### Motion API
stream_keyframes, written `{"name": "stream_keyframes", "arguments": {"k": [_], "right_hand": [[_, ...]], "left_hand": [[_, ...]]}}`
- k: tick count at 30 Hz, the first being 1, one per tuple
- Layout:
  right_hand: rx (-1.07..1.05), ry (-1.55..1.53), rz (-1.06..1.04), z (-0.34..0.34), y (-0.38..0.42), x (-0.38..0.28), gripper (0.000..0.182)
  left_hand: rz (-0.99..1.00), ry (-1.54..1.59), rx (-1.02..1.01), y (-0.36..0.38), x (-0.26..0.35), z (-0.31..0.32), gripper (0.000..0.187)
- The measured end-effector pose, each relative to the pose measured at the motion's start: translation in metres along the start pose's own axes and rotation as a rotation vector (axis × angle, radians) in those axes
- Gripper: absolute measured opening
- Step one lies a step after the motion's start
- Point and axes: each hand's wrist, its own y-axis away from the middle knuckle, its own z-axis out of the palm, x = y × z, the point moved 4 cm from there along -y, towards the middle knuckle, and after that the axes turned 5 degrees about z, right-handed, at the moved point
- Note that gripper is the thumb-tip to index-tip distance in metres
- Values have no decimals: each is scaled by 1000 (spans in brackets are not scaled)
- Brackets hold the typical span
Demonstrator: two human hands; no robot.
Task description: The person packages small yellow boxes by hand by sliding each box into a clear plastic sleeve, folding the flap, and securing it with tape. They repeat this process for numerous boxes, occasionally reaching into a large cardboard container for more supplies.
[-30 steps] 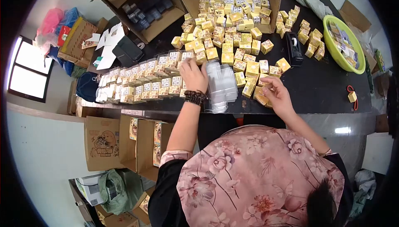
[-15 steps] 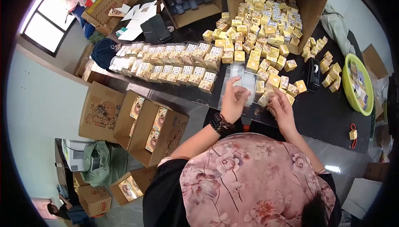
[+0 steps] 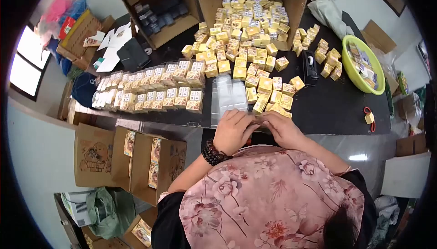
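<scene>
My left hand (image 3: 233, 130), with a dark beaded bracelet at the wrist, and my right hand (image 3: 284, 129) meet at the table's front edge. The fingers of both are closed and their tips come together. Whatever is between them is hidden by the fingers. Just beyond my left hand lie clear plastic trays (image 3: 230, 97). Small yellow boxes (image 3: 265, 85) are scattered past my right hand, the nearest close to its knuckles. To the left, packed clear cases of small boxes (image 3: 169, 97) stand in two long rows.
A large carton (image 3: 297, 10) on its side spills yellow boxes onto the black table (image 3: 334, 112). Another carton (image 3: 193, 22) holds clear cases. At the right are a tape dispenser (image 3: 309, 69), a green basin (image 3: 381, 85) and red scissors (image 3: 373, 123). An open carton (image 3: 177, 162) stands below left.
My hands have come together at the table edge; before, they were apart, the left over the clear trays and the right at the yellow boxes. The view has shifted to the right.
</scene>
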Motion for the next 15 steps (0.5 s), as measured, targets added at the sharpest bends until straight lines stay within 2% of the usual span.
{"name": "stream_keyframes", "arguments": {"k": [1, 2, 3, 5, 7, 8, 10, 11, 13, 14, 15], "right_hand": [[-73, -21, -2, 2, 0, 2, 20], [-269, -120, 136, 3, 1, 13, 30], [-247, -120, 153, -5, -3, 16, 30], [-793, -853, 470, -2, 0, 17, 55], [-992, -822, 433, 6, -8, 25, 59], [-881, -848, 436, 1, -10, 18, 57], [-774, -632, 396, 9, -18, 35, 55], [-727, -435, 396, 11, -20, 44, 54], [-730, -116, 263, 8, -24, 34, 54], [-766, -116, 291, -3, -22, 25, 48], [-670, -218, 270, -13, -23, 32, 49]], "left_hand": [[-16, 77, -55, 3, -4, 0, 16], [-33, 153, -112, 5, -7, 1, 14], [-103, 348, -101, 3, -4, -3, 12], [-122, 585, -214, 7, -6, 3, 13], [-64, 687, -237, -6, 5, -3, 13], [-52, 684, -260, -6, 5, -2, 12], [-104, 690, -351, -4, 4, 2, 9], [-91, 702, -368, 0, 0, 7, 9], [-183, 682, -396, 13, -16, 21, 12], [-206, 665, -453, 18, -17, 20, 10], [-200, 673, -465, 24, -17, 22, 10]]}}
